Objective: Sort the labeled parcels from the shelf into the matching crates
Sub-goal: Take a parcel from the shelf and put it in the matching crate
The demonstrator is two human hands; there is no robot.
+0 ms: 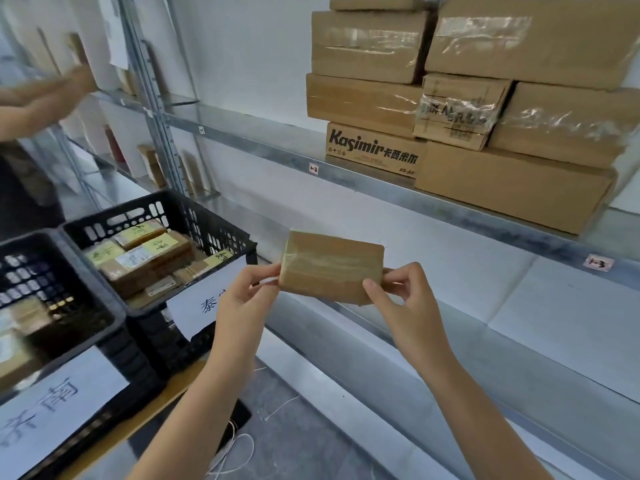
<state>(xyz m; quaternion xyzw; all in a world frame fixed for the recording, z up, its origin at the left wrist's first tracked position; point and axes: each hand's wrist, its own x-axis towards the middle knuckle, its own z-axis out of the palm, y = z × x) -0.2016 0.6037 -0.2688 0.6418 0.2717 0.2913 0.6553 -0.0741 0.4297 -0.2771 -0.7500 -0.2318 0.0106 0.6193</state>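
A small brown taped parcel (pixel 330 266) is held up in front of the metal shelf (pixel 381 188). My left hand (pixel 247 294) pinches its left edge and my right hand (pixel 403 297) pinches its right edge. The face turned to me shows no label. To the left stands a black crate (pixel 221 230) holding several labeled parcels, with a white paper sign (pixel 204 301) on its front. A second black crate (pixel 86 299) sits nearer left, also bearing a white sign (pixel 52 407).
Several large cardboard boxes (pixel 485 98) are stacked on the upper shelf at the right, one marked Kasimir (pixel 372 150). Another person's arm (pixel 41 98) reaches to the shelving at far left. A white string (pixel 235 448) lies on the grey floor below.
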